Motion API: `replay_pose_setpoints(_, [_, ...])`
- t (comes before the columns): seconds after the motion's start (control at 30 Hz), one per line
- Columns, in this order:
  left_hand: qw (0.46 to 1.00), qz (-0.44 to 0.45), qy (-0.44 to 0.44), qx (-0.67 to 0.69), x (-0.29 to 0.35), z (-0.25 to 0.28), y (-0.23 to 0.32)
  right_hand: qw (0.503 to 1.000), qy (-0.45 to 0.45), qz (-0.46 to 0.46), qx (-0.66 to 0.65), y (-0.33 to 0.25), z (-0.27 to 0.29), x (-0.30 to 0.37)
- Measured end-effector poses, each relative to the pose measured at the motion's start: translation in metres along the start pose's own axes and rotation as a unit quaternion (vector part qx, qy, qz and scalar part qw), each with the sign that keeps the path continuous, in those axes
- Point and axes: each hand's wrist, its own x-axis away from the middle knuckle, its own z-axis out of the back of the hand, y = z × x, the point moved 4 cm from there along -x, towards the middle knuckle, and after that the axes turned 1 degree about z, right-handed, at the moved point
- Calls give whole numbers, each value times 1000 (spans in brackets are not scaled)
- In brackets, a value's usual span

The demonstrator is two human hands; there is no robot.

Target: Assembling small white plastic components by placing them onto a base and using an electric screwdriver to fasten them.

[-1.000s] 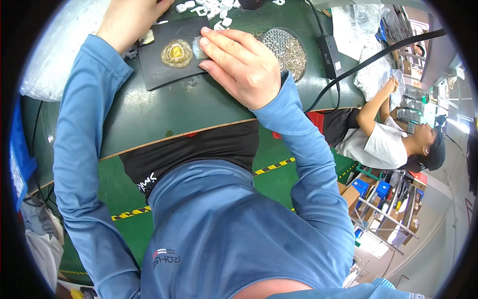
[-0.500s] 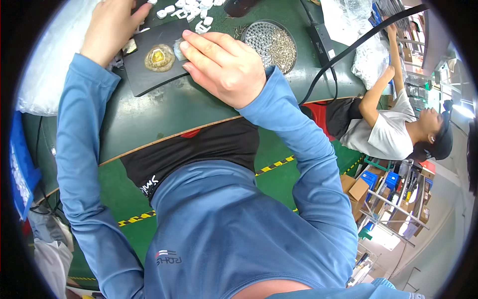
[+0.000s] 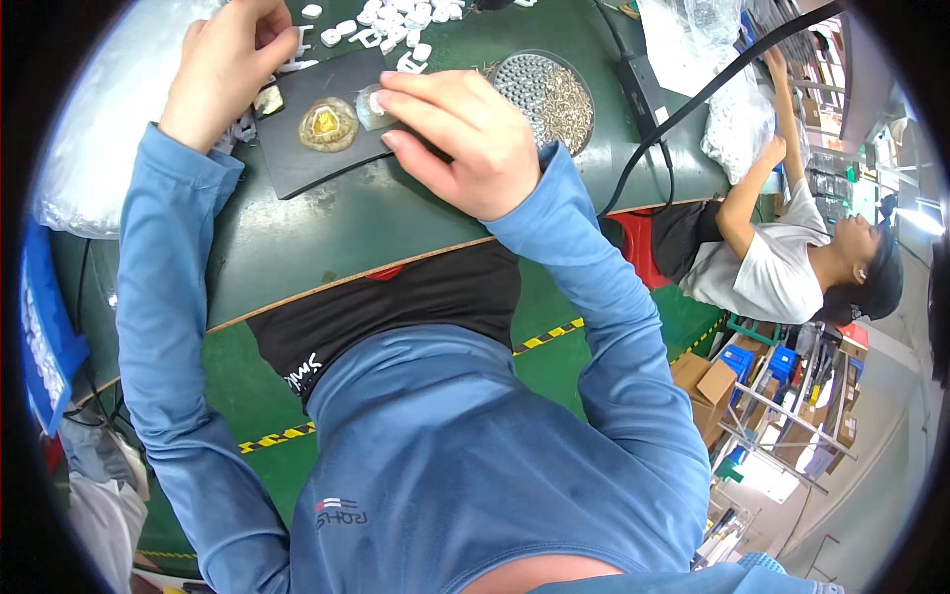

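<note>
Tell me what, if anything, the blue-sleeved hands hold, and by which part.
The right hand is at the right edge of a pale pad, grip unclear. Whether the left hand holds anything cannot be told.

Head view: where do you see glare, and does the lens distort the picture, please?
Head view: pale shine on the green table beside the left sleeve; a lamp glares white at far right. Also in head view: black corners, and the table's front line bends.

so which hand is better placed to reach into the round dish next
Probably the right hand: it is just left of the round dish, while the left hand is farther away, near the upper left corner of the black board.
</note>
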Motion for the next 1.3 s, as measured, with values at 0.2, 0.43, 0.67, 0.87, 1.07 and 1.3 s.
replay_pose_setpoints(0.2, [992, -19, 32, 124, 0, 13, -6, 988, 55, -108, -97, 8, 12, -17])
replay_pose_setpoints(0.43, [915, 3, -95, 392, 22, -7, 47, 973, 105, -109, -175, 19, -8, -37])
replay_pose_setpoints(0.67, [911, 61, 34, 407, 23, 7, 78, 963, 4, -157, -217, 28, 14, -29])
replay_pose_setpoints(0.87, [914, 142, -12, 380, 22, 11, 66, 954, -121, -168, -217, 31, 7, -29])
replay_pose_setpoints(1.07, [934, 128, -15, 333, 17, 4, 65, 954, -175, -147, -194, 32, 5, -39])
replay_pose_setpoints(1.3, [938, 61, -2, 340, 19, -3, 60, 959, -222, -100, -145, 25, 6, -47])
